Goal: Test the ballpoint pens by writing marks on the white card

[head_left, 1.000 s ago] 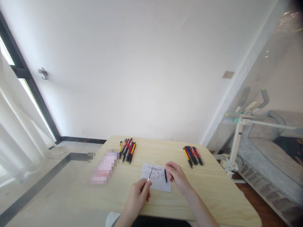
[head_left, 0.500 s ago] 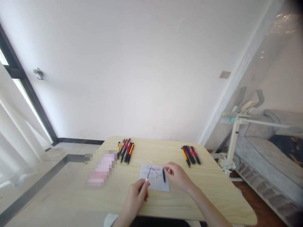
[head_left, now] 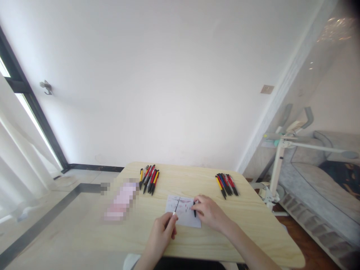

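Note:
My left hand point(head_left: 165, 227) is closed around a pen's white body, and a thin dark refill point(head_left: 177, 204) points up and away from it. Most of that pen is hidden in the fist. Beneath lies a sheet of white paper point(head_left: 182, 221) covered with dark and reddish marks. On the sheet's right side, the fingers of my right hand point(head_left: 208, 210) pinch a short black pen barrel part point(head_left: 194, 213), whose lower end shows below the fingers.
Several red, yellow, grey and black pens point(head_left: 150, 180) lie at the back left of the wooden table point(head_left: 185, 176). Another group of pens point(head_left: 226, 184) lies at the back right. A blurred pink patch point(head_left: 120, 202) covers the left edge.
My right hand has shifted slightly down and its fingers have closed over the middle of the black barrel part. My left hand and the refill have barely moved.

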Available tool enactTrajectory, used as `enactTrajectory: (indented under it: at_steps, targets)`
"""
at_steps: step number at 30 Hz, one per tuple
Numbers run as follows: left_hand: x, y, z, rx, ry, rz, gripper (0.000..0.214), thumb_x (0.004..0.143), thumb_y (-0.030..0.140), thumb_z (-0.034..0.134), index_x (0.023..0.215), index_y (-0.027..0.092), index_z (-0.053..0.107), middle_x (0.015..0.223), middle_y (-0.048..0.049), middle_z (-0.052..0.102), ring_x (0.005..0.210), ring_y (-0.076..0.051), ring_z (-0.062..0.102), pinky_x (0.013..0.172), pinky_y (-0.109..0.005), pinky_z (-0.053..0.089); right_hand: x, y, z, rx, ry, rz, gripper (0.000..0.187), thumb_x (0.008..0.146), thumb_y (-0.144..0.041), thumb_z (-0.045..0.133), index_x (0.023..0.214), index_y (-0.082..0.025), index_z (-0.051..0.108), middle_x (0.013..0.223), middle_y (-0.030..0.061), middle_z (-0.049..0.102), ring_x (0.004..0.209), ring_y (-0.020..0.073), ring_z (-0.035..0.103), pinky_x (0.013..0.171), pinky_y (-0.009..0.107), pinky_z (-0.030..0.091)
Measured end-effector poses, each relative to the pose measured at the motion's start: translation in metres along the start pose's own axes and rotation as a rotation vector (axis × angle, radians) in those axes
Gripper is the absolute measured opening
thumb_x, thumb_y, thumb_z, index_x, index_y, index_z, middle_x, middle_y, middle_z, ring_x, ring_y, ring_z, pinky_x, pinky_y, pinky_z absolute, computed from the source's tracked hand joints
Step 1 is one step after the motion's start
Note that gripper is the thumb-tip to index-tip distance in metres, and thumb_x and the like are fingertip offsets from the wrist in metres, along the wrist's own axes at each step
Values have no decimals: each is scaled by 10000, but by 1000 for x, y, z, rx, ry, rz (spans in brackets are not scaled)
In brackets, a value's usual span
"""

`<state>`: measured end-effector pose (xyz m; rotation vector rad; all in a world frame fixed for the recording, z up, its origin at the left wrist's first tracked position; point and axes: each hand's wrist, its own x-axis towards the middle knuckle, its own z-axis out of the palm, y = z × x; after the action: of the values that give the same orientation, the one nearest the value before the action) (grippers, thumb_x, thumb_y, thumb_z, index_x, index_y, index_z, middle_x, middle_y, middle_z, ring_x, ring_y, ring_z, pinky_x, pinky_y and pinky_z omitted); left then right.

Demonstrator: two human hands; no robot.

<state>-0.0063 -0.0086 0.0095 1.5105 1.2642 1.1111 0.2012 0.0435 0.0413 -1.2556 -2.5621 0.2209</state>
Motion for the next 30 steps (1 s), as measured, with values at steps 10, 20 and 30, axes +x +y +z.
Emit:
enactTrajectory:
  at_steps: [10,20,30]
  targets:
    - [2,-2,0,-12,-11,-10,343,842,416,356,731,166,563,450,32,531,417,-109,500,489,-217,374,-1,5,3,-76,-9,-60,181,782,-176,519,813,-244,683,890,26,586,843,166,482,773,280,360]
    - [1,-1,-1,-77,-1,-41,356,845,423,334,737,167,557,445,22,550,413,-116,508,475,-219,369,-2,7,4,-72,-18,-89,173,783,-189,526,850,-244,676,931,29,589,853,169,493,784,284,365]
    - [2,-1,-3,-233,56,4,329,839,393,371,727,157,571,520,-15,605,650,-182,617,686,-282,441,-7,5,5,-61,-35,-113,181,791,-170,505,836,-223,672,953,37,590,868,166,506,797,284,369]
